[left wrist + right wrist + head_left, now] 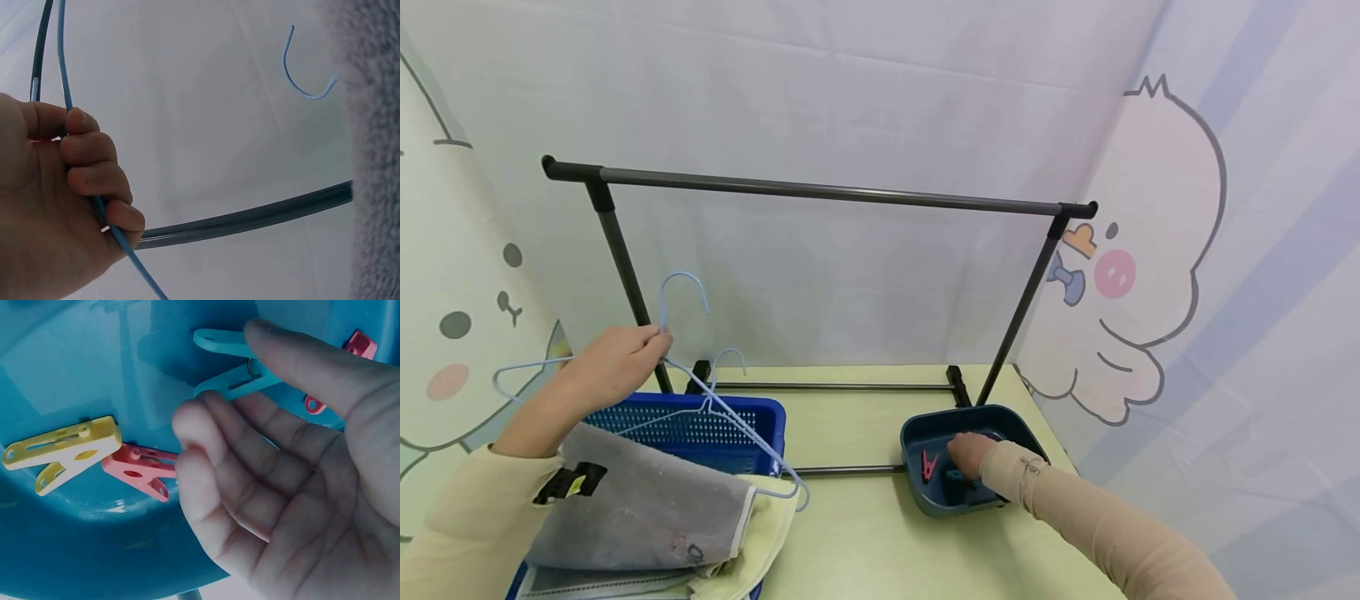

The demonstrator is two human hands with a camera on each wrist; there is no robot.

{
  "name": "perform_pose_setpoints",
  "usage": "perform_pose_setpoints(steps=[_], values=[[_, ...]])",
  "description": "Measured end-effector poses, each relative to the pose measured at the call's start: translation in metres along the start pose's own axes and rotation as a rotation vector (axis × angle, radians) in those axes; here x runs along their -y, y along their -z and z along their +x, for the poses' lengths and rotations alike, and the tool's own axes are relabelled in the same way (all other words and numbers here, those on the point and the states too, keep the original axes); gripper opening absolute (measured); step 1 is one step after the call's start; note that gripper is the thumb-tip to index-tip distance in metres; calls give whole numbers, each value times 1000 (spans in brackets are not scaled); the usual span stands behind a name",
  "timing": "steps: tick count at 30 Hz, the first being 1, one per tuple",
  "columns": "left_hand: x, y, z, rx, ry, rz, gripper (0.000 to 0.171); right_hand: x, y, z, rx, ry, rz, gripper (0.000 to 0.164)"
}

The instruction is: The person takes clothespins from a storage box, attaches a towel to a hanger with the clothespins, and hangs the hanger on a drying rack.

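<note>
My left hand (613, 367) grips a light blue wire hanger (730, 408) just below its hook, fingers curled round the wire. A grey fleecy cloth (655, 500) hangs folded over the hanger's lower bar, above the basket. Down in the dark blue basin (917, 492), my right hand (972, 454) has its thumb and fingertips at the two sides of a teal clothespin (231, 381). Its far end is hidden behind the thumb. Beside that hand lie a yellow clothespin (69, 450) and a pink clothespin (147, 467), with a red clothespin (360, 345) behind the thumb.
A black clothes rack (820, 190) stands across the back of the pale yellow table (857, 542). At the left, a blue basket (767, 417) contains another blue hanger (707, 406) and a yellow cloth (778, 533). Printed fabric walls enclose the sides.
</note>
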State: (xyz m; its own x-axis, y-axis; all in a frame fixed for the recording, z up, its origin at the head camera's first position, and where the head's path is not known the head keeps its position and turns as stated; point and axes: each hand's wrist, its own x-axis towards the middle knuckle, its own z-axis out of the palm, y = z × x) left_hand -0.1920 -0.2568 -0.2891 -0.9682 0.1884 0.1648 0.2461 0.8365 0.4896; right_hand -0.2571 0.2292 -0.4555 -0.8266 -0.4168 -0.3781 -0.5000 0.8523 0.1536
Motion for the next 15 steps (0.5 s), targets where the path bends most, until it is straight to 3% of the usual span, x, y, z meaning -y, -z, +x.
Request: perform_pose_setpoints(steps=[6, 15], values=[[-1, 3, -2, -22, 6, -10, 41, 1, 0, 3, 23, -11, -24, 8], [-4, 9, -4, -48, -1, -23, 42, -4, 0, 5, -7, -63, 33, 25]])
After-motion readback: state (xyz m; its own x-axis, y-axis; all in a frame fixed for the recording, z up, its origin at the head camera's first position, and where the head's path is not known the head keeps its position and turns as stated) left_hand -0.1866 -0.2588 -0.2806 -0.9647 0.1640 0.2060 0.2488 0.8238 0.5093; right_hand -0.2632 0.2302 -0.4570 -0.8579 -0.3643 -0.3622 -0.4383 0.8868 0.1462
